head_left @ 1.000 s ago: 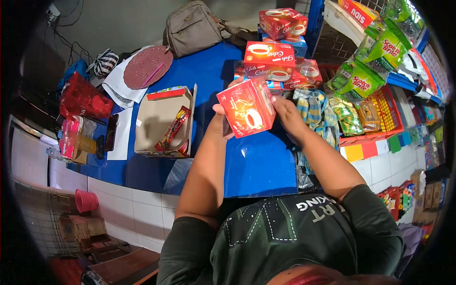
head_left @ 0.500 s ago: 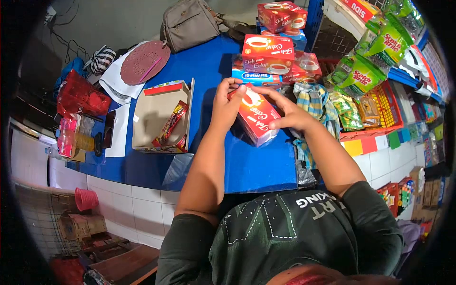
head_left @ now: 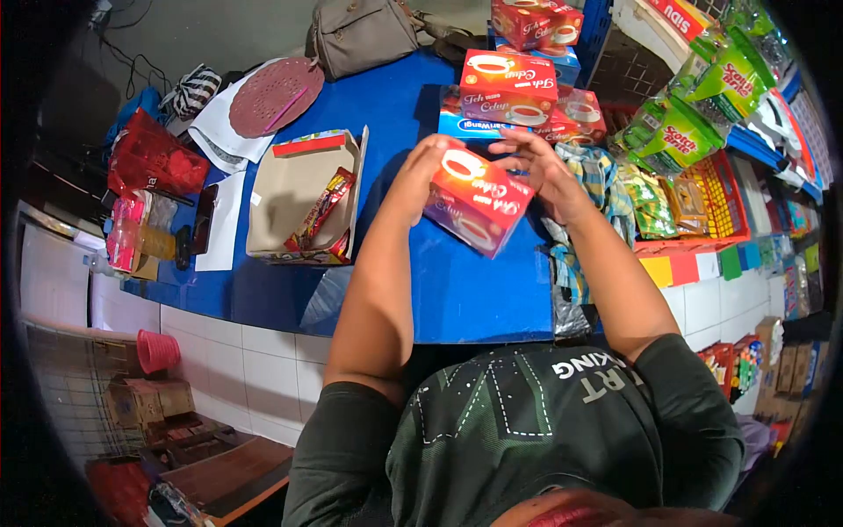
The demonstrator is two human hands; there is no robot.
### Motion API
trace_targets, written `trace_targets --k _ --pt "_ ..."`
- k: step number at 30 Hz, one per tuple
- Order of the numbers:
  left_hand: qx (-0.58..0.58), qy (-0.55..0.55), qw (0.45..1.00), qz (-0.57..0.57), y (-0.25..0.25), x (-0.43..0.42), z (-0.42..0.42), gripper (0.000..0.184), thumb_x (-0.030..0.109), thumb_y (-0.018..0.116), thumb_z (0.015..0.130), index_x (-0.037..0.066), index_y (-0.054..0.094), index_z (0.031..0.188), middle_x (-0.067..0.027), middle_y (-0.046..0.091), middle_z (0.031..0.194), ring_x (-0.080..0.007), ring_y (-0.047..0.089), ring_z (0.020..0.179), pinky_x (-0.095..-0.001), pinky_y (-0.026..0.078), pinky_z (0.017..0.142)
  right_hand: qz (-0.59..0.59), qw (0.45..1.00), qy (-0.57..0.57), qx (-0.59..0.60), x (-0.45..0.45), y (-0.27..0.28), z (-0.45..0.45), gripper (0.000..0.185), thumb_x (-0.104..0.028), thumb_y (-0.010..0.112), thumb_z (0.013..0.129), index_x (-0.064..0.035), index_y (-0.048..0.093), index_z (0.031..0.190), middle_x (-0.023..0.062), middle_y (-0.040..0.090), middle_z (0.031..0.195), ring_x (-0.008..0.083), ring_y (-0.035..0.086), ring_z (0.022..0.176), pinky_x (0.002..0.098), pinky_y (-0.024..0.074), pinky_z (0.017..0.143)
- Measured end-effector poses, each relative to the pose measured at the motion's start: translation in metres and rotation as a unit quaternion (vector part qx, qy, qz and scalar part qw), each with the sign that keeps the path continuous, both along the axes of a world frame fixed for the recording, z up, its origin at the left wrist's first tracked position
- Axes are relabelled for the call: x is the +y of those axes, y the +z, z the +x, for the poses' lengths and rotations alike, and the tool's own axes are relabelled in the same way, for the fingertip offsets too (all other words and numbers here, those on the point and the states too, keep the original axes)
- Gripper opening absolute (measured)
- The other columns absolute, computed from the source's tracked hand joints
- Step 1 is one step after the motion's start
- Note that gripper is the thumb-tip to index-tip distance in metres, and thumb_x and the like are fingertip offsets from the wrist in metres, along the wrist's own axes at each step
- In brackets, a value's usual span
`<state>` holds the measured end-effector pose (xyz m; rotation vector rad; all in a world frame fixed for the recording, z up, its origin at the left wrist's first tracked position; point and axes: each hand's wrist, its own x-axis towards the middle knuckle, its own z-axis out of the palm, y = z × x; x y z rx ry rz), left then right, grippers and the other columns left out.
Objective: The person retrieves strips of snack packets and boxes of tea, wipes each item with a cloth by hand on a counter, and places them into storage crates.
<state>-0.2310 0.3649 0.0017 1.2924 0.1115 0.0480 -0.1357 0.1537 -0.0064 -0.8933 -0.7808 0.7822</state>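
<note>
Item: one red Teh Celup box (head_left: 474, 206), at the near right of the blue table (head_left: 492, 307), set askew; whether its base rests on the surface, we cannot tell.

Handling, in our judgement: we would steady it with flat fingers on opposite sides, pressing lightly, as thin card would dent at the corners; we would also keep our palms off the printed face.

Position: between our two hands. Left hand (head_left: 417, 180): fingers curled against the left side and far left corner; how firmly, we cannot tell. Right hand (head_left: 553, 184): fingers spread and loose, just beyond the far right side; contact uncertain. The hands stand apart, with the box between.

Far side, just beyond: a stack of tea boxes (head_left: 509, 97), red above, a blue SariWangi box (head_left: 474, 129) low at its left.

Right: one checked cloth (head_left: 610, 198); farther right, a red crate (head_left: 694, 246) of packets.

Left: one open carton (head_left: 281, 189) containing sachets (head_left: 320, 211).

Far left: one round mat (head_left: 255, 101). Far middle: one grey-brown bag (head_left: 364, 39).
</note>
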Motion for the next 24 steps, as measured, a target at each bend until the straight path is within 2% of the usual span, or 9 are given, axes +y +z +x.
trace_targets --k 2,6,8,11,14,15,18,21,24 --pt "0.043 0.136 0.988 -0.05 0.007 -0.004 0.002 0.046 0.044 0.048 0.093 0.005 0.053 0.115 -0.0125 0.062 0.111 -0.0187 0.064 0.097 -0.0333 0.053 0.081 -0.011 0.999 -0.026 -0.04 0.005 0.002 -0.004 0.078 -0.038 0.072 0.076 -0.0106 0.035 0.139 0.0132 0.043 0.133 0.0215 0.047 0.118 0.0374 0.0377 0.1" --pt "0.115 0.187 0.972 -0.087 0.022 -0.01 -0.002 0.049 0.048 0.044 0.093 0.006 0.051 0.118 -0.014 0.061 0.112 -0.0198 0.066 0.094 -0.0331 0.055 0.078 -0.064 0.97 -0.142 -0.187 0.014 0.006 -0.019 0.076 -0.031 0.071 0.078 -0.0122 0.033 0.14 0.0135 0.041 0.134 0.022 0.045 0.12 0.0368 0.0361 0.101" --pt "0.1 0.182 0.974 -0.095 0.026 -0.011 -0.004 0.048 0.046 0.047 0.093 0.006 0.05 0.12 -0.0138 0.061 0.112 -0.0194 0.065 0.095 -0.0329 0.055 0.078 -0.095 0.941 -0.201 -0.255 0.014 0.006 -0.023 0.075 -0.028 0.071 0.078 -0.013 0.033 0.141 0.0137 0.04 0.134 0.0223 0.044 0.121 0.0365 0.0353 0.102" --pt "0.074 0.171 0.976 -0.113 0.021 -0.013 -0.005 0.048 0.043 0.052 0.092 0.007 0.047 0.123 -0.0135 0.059 0.112 -0.0187 0.064 0.097 -0.0325 0.055 0.078 -0.093 0.96 -0.181 -0.19 0.012 0.005 -0.02 0.071 -0.021 0.068 0.081 -0.0125 0.032 0.141 0.0127 0.041 0.133 0.0211 0.043 0.121 0.0357 0.0358 0.102" --pt "-0.011 0.128 0.991 0.023 0.004 -0.007 0.004 0.06 0.032 0.072 0.08 0.008 0.042 0.126 -0.0113 0.053 0.112 -0.0168 0.061 0.096 -0.0282 0.053 0.08 -0.085 0.968 -0.178 -0.156 0.012 0.002 -0.016 0.066 -0.016 0.066 0.082 -0.0116 0.034 0.139 0.0114 0.042 0.131 0.0203 0.043 0.121 0.0348 0.0366 0.101" --pt "-0.01 0.125 0.992 0.023 0.0 -0.005 0.005 0.06 0.032 0.072 0.08 0.008 0.042 0.126 -0.0113 0.053 0.112 -0.0168 0.061 0.096 -0.0282 0.053 0.08 -0.08 0.968 -0.182 -0.154 0.013 0.001 -0.016 0.062 -0.015 0.065 0.083 -0.0111 0.036 0.138 0.0107 0.043 0.13 0.02 0.043 0.121 0.0343 0.0372 0.101" --pt "-0.031 0.114 0.989 0.093 0.002 -0.003 0.003 0.05 0.015 0.073 0.079 0.007 0.047 0.12 -0.0093 0.053 0.107 -0.0162 0.06 0.092 -0.0283 0.053 0.079 -0.074 0.965 -0.199 -0.154 0.014 -0.003 -0.015 0.055 -0.014 0.065 0.082 -0.0096 0.041 0.131 0.0096 0.045 0.128 0.0197 0.044 0.12 0.0336 0.0383 0.1" --pt "-0.013 0.061 0.997 0.049 0.004 -0.003 0.0 0.05 0.015 0.077 0.075 0.008 0.046 0.114 -0.0109 0.053 0.107 -0.0154 0.06 0.094 -0.0273 0.053 0.077 -0.07 0.96 -0.22 -0.156 0.015 -0.005 -0.016 0.047 -0.015 0.068 0.08 -0.0078 0.048 0.123 0.0087 0.046 0.126 0.0196 0.045 0.119 0.0332 0.0393 0.098" --pt "0.003 0.026 0.999 0.035 0.009 -0.006 -0.002 0.047 0.014 0.078 0.073 0.008 0.046 0.108 -0.0114 0.054 0.105 -0.0151 0.06 0.093 -0.0267 0.054 0.075 -0.169 0.93 -0.248 -0.212 0.014 -0.001 -0.02 0.044 -0.014 0.069 0.078 -0.006 0.048 0.115 0.01 0.043 0.128 0.0187 0.044 0.119 0.0331 0.0384 0.099"
